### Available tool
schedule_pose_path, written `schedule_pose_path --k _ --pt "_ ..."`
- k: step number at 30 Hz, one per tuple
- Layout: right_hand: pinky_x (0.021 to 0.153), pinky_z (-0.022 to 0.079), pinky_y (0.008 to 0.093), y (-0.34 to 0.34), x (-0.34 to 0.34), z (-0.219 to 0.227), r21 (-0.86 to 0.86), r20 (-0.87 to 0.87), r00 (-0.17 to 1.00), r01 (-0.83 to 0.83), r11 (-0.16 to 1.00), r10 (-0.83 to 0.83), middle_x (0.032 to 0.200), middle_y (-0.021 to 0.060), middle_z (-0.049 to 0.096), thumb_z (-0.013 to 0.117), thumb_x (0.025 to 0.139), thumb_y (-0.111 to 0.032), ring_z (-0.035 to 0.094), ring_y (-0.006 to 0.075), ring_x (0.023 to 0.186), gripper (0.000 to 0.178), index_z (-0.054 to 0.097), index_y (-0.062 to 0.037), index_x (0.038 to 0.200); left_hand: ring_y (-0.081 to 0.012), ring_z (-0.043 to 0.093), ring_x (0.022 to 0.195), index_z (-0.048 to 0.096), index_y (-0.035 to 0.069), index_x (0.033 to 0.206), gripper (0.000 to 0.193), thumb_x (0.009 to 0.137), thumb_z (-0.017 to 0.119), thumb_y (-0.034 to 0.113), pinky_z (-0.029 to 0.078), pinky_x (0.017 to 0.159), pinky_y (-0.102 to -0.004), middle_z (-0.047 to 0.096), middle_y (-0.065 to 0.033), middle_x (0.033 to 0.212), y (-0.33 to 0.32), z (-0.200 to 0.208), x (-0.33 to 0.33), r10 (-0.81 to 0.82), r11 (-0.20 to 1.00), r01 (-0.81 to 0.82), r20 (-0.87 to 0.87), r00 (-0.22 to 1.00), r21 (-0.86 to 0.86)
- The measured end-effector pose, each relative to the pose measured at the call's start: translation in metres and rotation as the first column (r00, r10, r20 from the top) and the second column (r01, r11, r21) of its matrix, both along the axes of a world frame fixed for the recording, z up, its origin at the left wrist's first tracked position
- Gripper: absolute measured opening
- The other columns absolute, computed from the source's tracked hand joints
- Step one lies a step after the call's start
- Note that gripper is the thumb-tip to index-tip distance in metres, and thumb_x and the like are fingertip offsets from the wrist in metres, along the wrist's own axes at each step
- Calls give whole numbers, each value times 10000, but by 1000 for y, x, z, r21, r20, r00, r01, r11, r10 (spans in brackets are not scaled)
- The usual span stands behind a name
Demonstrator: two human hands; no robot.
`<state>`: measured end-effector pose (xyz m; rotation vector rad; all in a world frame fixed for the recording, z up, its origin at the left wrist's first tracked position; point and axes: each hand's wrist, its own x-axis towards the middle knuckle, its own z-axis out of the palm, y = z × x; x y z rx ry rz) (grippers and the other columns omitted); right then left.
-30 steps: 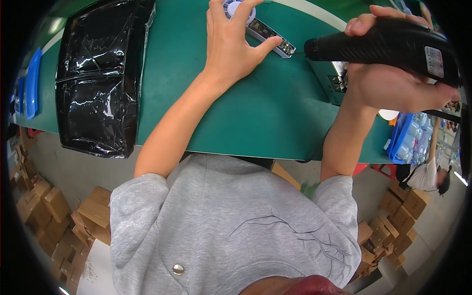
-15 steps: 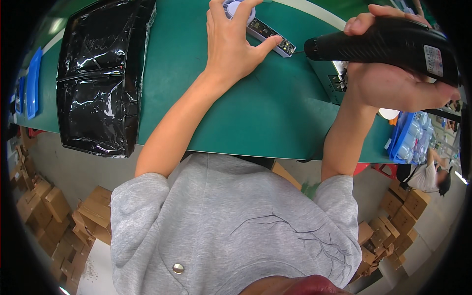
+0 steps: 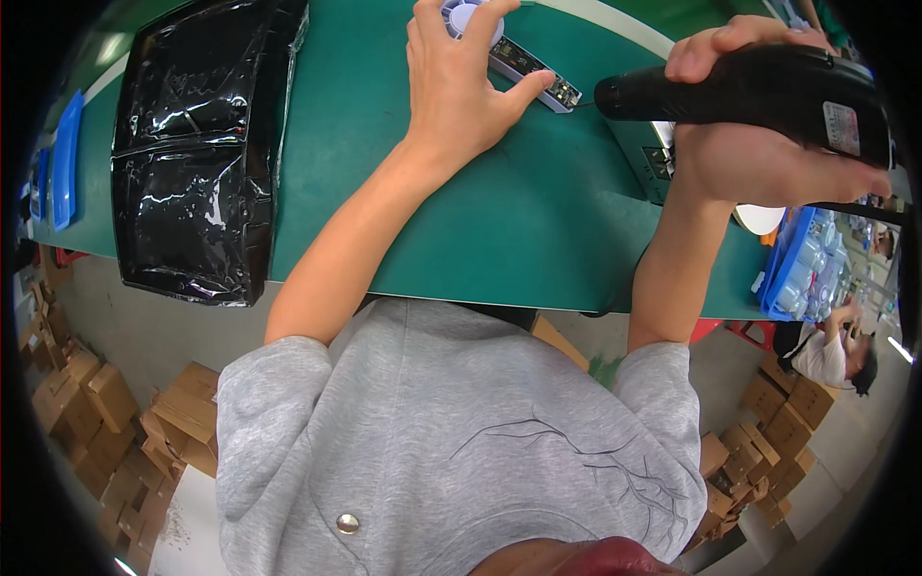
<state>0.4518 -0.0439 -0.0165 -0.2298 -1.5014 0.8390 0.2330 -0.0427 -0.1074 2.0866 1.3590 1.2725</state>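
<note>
My left hand (image 3: 453, 101) grips a pale lavender handheld fan (image 3: 515, 63), fingers around its round head and thumb on the handle near the far end. The handle's casing is off on the upper side, so a dark circuit board shows. In my right hand (image 3: 749, 168) is a black electric screwdriver (image 3: 740, 88), held level with its tip pointing left. Its thin bit reaches the handle's end, where small metal parts sit; whether it is seated on a screw is too small to tell. Parts of the fan head are hidden under my left fingers.
A large shiny black plastic package (image 3: 192, 182) lies on the green table (image 3: 461, 240) at left. Beyond my right wrist stands a metal box (image 3: 657, 158) with a socket. A blue bin (image 3: 792, 264) holds clear-wrapped parts. Cardboard boxes (image 3: 182, 413) are on the floor; another person (image 3: 831, 350) sits far right.
My left hand and the fan have shifted very slightly right. My right hand and the screwdriver have dipped a little, and the bit still meets the handle's end.
</note>
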Motion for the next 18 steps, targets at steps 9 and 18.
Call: schedule_pose_path --k 9,18 --pt "610 558 447 1 7 3 -162 -50 995 77 984 -86 1011 277 689 167 926 -904 668 331 685 1019 602 -31 1224 -387 548 1244 640 141 1346 734 727 982 340 542 1002 -444 401 -201 1429 14 -26 3 -13 994 13 -5 1000 107" --pt "616 523 481 13 3 32 -188 -337 938 -144 972 74 1087 328 675 236 972 -785 635 341 701 920 600 -16 1321 -492 413 1340 676 125 1309 708 706 938 387 359 1153 -581 404 -291 1443 41 -17 -33 60 967 -36 -87 994 251"
